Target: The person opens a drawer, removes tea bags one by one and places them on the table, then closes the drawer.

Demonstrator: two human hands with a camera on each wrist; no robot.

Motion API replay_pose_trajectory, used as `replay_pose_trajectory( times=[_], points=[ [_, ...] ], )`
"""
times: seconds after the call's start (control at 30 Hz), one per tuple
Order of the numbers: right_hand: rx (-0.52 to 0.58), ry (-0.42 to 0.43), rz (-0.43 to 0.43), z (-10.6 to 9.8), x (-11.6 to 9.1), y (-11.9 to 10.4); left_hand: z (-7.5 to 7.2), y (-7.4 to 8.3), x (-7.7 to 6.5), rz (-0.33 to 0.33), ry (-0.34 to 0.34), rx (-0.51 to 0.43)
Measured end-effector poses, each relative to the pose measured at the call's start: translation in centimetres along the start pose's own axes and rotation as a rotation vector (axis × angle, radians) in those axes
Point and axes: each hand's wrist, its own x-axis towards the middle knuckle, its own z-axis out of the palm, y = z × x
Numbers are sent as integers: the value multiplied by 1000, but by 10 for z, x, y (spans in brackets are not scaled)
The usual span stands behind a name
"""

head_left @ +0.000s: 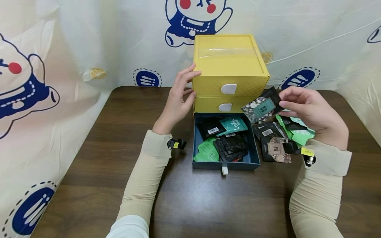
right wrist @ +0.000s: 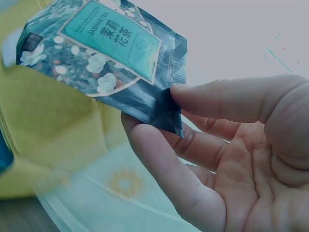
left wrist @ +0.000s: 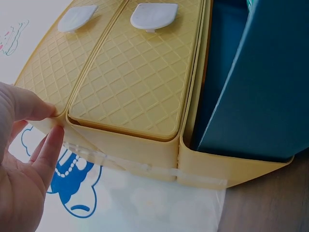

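Note:
My right hand pinches a dark jasmine tea sachet by one end, thumb against fingers. The sachet is tilted, close to the front of the yellow drawer box. Its teal label reads "JASMINE TEA" in the right wrist view. My left hand touches the left side of the box, fingertips at its upper front corner and thumb lower down. Below, the blue bottom drawer is pulled out, with black, teal and green sachets inside. The left wrist view shows fingertips at the box's edge.
To the right of the drawer lies a loose pile of black sachets and green sachets, partly under my right wrist. Two upper drawers with white tabs are closed. A printed white sheet hangs behind the brown table.

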Motion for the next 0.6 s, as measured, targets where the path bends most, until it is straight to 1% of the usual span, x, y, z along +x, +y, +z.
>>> replay_pose_trajectory(
  times=[0.17, 0.3, 0.37, 0.5, 0.6],
  points=[
    [-48, 136, 47, -23, -24, 0, 0, 0, 0, 3, 8, -7],
    [-42, 187, 76, -42, -44, 6, 2, 0, 0, -15, 2, -20],
    [-69, 213, 107, -51, -53, 9, 2, 0, 0, -15, -1, -21],
    [-156, 264, 218, -66, -65, 16, 2, 0, 0, -10, 2, -22],
    [-194, 257, 294, -75, -69, 22, 1, 0, 0, -8, 4, -20]
  ],
)
